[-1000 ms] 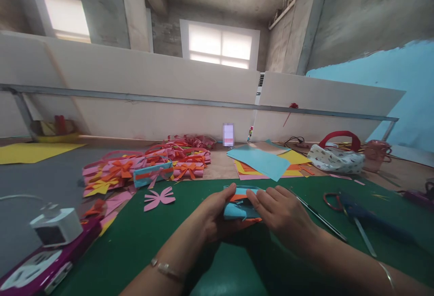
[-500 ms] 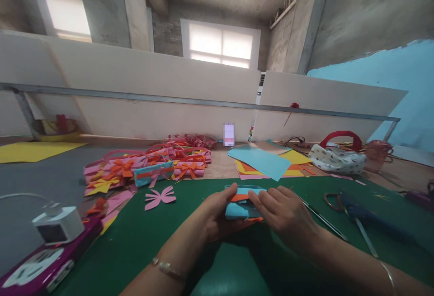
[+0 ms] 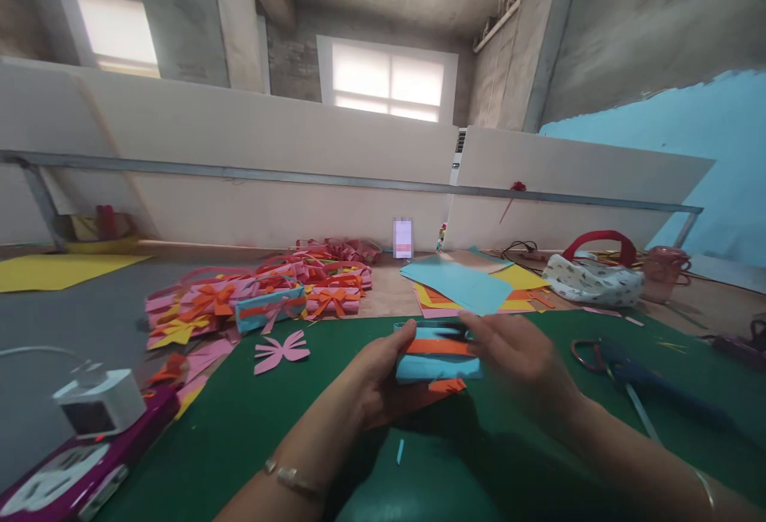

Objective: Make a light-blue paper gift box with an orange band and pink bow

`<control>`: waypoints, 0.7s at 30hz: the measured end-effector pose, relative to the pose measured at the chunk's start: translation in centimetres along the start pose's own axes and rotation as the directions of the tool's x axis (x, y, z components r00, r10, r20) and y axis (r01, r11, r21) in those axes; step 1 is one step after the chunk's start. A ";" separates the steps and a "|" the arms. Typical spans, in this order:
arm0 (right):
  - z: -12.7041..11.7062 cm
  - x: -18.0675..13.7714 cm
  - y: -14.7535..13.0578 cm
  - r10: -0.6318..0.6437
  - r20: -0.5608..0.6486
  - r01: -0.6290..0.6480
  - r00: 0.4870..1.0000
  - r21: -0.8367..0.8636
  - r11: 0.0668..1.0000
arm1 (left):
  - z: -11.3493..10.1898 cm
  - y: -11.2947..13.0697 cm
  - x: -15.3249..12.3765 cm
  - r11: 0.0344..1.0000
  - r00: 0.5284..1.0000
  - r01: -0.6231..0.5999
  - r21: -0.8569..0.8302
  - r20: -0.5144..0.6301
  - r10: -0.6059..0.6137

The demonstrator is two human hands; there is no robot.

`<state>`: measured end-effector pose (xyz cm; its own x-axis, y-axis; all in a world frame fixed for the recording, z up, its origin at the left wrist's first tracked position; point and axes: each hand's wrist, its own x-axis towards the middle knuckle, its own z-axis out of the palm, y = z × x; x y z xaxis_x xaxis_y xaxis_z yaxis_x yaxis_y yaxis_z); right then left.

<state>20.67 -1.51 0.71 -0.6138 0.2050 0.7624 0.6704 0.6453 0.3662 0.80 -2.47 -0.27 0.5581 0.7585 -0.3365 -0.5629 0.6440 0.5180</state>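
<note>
Over the green cutting mat (image 3: 269, 418) my left hand (image 3: 374, 382) grips the left end of a small blue paper piece with an orange band (image 3: 436, 354), thumb on top. My right hand (image 3: 523, 362) is at its right end, blurred by motion, fingers curled near the top edge. A small orange scrap (image 3: 448, 385) hangs below the blue piece. A pink cut-out bow shape (image 3: 281, 349) lies on the mat to the left.
A heap of pink, orange and blue paper baskets (image 3: 263, 290) sits at the left rear. Coloured paper sheets (image 3: 463, 284) lie behind my hands. Scissors (image 3: 622, 374) rest at right, a patterned pouch (image 3: 592, 278) beyond. A white device (image 3: 99, 402) stands at left.
My right hand has slid right off the front of the blue piece, so its orange band now shows. A tiny blue sliver lies on the mat below.
</note>
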 end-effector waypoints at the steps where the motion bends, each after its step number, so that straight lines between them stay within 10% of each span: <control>1: 0.2 -0.4 1.2 0.109 0.022 -0.109 0.994 -0.009 0.994 | 0.1 0.0 -0.1 1.000 1.000 -0.026 0.016 -0.010 0.026; 7: 1.9 -4.4 8.6 0.530 0.401 -0.524 0.747 -0.137 0.841 | 0.9 0.3 -0.8 0.876 0.899 -0.217 0.430 -0.262 0.351; 13: 1.7 -1.8 6.1 0.440 0.520 -0.566 0.732 0.106 0.817 | 0.6 0.6 -0.5 0.740 0.825 -0.291 0.606 -0.232 0.514; 16: 1.7 1.9 2.9 0.386 0.772 -0.863 0.505 0.463 0.205 | -0.2 0.9 0.2 0.750 0.821 -0.328 0.575 -0.220 0.528; 21: 4.1 4.3 -0.5 0.281 0.873 -0.885 0.398 0.446 -0.131 | -0.9 1.5 0.7 0.741 0.782 -0.374 0.557 -0.240 0.575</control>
<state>15.95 2.11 1.63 -0.4205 0.9053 -0.0594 0.2698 0.0623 -0.9609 -0.24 -0.93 -0.45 -0.0340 0.9875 -0.1538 -0.2865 0.1378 0.9481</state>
